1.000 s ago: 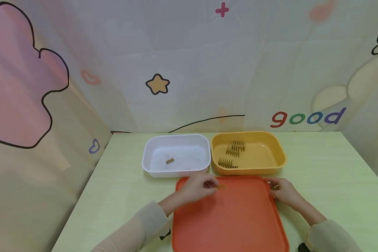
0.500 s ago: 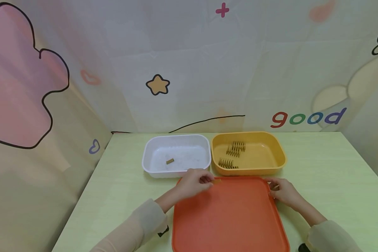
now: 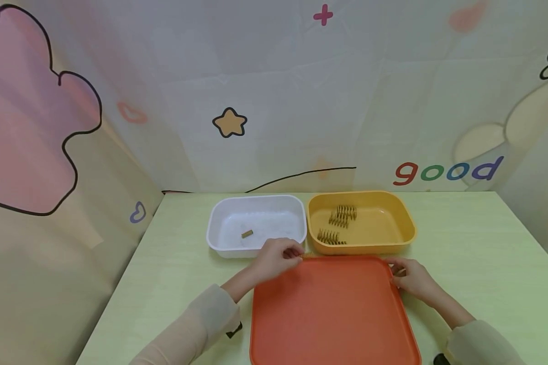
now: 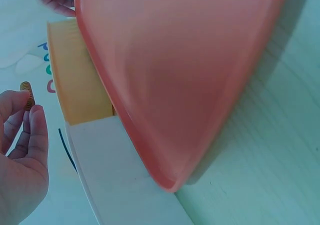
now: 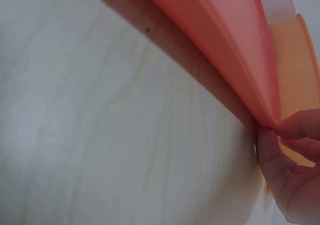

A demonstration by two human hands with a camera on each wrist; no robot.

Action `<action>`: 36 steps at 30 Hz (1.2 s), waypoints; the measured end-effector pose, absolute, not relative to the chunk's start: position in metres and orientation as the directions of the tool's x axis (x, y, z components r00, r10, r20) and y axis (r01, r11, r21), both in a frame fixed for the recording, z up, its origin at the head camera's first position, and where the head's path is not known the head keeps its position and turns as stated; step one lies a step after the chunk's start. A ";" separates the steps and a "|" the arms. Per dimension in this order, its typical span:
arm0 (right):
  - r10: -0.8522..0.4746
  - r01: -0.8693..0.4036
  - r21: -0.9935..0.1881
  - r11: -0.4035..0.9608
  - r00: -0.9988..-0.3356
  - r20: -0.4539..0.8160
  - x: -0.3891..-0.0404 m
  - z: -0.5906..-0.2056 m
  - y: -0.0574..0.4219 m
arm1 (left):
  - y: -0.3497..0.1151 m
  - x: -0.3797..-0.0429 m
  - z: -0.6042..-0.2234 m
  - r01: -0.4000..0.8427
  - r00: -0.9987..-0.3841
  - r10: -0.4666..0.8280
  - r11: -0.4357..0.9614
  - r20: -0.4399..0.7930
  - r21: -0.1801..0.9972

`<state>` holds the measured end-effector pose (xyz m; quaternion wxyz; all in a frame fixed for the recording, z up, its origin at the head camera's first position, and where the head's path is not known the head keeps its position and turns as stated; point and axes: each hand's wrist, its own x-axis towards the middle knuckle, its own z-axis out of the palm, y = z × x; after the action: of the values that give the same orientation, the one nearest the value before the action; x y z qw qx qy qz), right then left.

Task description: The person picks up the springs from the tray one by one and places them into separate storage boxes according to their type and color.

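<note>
Between thumb and fingertips my left hand (image 3: 274, 259) pinches a small brass coil spring (image 3: 306, 255), held over the far left edge of the orange-red tray (image 3: 333, 309), close to the white bin (image 3: 274, 223). The left wrist view shows the spring (image 4: 27, 92) sticking out past the fingertips. My right hand (image 3: 413, 278) grips the tray's far right corner; in the right wrist view its thumb and fingers (image 5: 270, 140) pinch the rim. One short spring (image 3: 247, 234) lies in the white bin. Several larger springs (image 3: 346, 212) lie in the yellow bin (image 3: 383, 223).
Both bins stand side by side behind the tray on a pale green wood-grain table (image 3: 475, 243). A printed cloth backdrop (image 3: 283, 101) rises behind the table and along its sides.
My left hand has moved left and away from me with the spring, from over the tray to its far edge near the white bin. The right hand stays at the tray corner.
</note>
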<state>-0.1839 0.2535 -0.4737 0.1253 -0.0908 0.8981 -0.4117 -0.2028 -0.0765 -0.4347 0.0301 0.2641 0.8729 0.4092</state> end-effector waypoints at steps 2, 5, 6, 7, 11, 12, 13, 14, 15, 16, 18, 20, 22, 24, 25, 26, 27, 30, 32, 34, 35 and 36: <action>-0.266 -0.056 -0.766 0.640 -0.952 -0.152 -0.183 -0.474 0.253 | -0.078 -0.204 -0.434 0.439 -0.858 0.486 0.523 0.167 0.731; -0.267 -0.060 -0.766 0.640 -0.952 -0.148 -0.184 -0.474 0.254 | -0.079 -0.205 -0.434 0.440 -0.860 0.480 0.525 0.173 0.728; -0.267 -0.062 -0.765 0.641 -0.953 -0.146 -0.184 -0.475 0.254 | -0.080 -0.206 -0.434 0.439 -0.862 0.476 0.529 0.175 0.726; -0.269 -0.064 -0.765 0.641 -0.952 -0.145 -0.184 -0.475 0.254 | -0.080 -0.207 -0.434 0.436 -0.865 0.472 0.532 0.173 0.726; -0.270 -0.063 -0.768 0.637 -0.952 -0.146 -0.185 -0.478 0.255 | -0.082 -0.211 -0.436 0.425 -0.875 0.452 0.544 0.175 0.723; -0.273 -0.066 -0.769 0.636 -0.951 -0.145 -0.185 -0.478 0.255 | -0.083 -0.211 -0.436 0.423 -0.878 0.445 0.547 0.176 0.722; -0.275 -0.067 -0.770 0.635 -0.951 -0.144 -0.186 -0.478 0.255 | -0.083 -0.212 -0.436 0.420 -0.881 0.439 0.550 0.177 0.722; -0.276 -0.068 -0.770 0.635 -0.950 -0.143 -0.185 -0.478 0.255 | -0.084 -0.213 -0.436 0.417 -0.883 0.433 0.553 0.179 0.721; -0.276 -0.068 -0.769 0.635 -0.951 -0.143 -0.185 -0.478 0.255 | -0.084 -0.213 -0.436 0.415 -0.886 0.428 0.556 0.180 0.720; -0.276 -0.069 -0.769 0.635 -0.950 -0.143 -0.185 -0.478 0.255 | -0.085 -0.214 -0.436 0.411 -0.889 0.422 0.559 0.179 0.720; -0.275 -0.067 -0.768 0.637 -0.950 -0.145 -0.185 -0.477 0.255 | -0.086 -0.215 -0.437 0.409 -0.891 0.415 0.561 0.183 0.720; -0.276 -0.067 -0.768 0.636 -0.950 -0.145 -0.185 -0.477 0.255 | -0.087 -0.216 -0.437 0.415 -0.890 0.414 0.559 0.192 0.718; -0.274 -0.065 -0.769 0.636 -0.950 -0.147 -0.185 -0.476 0.255 | -0.088 -0.217 -0.438 0.420 -0.888 0.414 0.554 0.200 0.719; -0.274 -0.064 -0.770 0.635 -0.950 -0.147 -0.185 -0.476 0.255 | -0.090 -0.219 -0.438 0.428 -0.886 0.414 0.553 0.210 0.715; -0.273 -0.064 -0.770 0.635 -0.951 -0.147 -0.185 -0.476 0.255 | -0.090 -0.219 -0.438 0.428 -0.887 0.411 0.554 0.212 0.714; -0.272 -0.063 -0.769 0.636 -0.951 -0.147 -0.185 -0.475 0.255 | -0.091 -0.220 -0.438 0.424 -0.889 0.406 0.558 0.211 0.714; -0.271 -0.063 -0.769 0.636 -0.951 -0.147 -0.185 -0.475 0.255 | -0.091 -0.221 -0.438 0.420 -0.892 0.400 0.561 0.210 0.713; -0.271 -0.062 -0.767 0.639 -0.951 -0.149 -0.186 -0.475 0.255 | -0.093 -0.225 -0.438 0.403 -0.902 0.382 0.575 0.202 0.711; -0.268 -0.058 -0.766 0.640 -0.951 -0.152 -0.186 -0.475 0.254 | -0.095 -0.227 -0.438 0.391 -0.908 0.372 0.579 0.195 0.715; -0.266 -0.052 -0.767 0.640 -0.951 -0.157 -0.186 -0.475 0.254 | -0.096 -0.230 -0.439 0.380 -0.913 0.362 0.585 0.188 0.717; -0.265 -0.049 -0.767 0.639 -0.951 -0.160 -0.186 -0.475 0.254 | -0.097 -0.231 -0.439 0.376 -0.915 0.357 0.587 0.187 0.717; -0.264 -0.047 -0.768 0.638 -0.951 -0.161 -0.186 -0.475 0.254 | -0.098 -0.232 -0.440 0.374 -0.916 0.354 0.589 0.187 0.716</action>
<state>-0.1862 0.2545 -0.4751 0.1304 -0.0866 0.8956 -0.4164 -0.2322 -0.0976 -0.4395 -0.0123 0.2044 0.8912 0.4047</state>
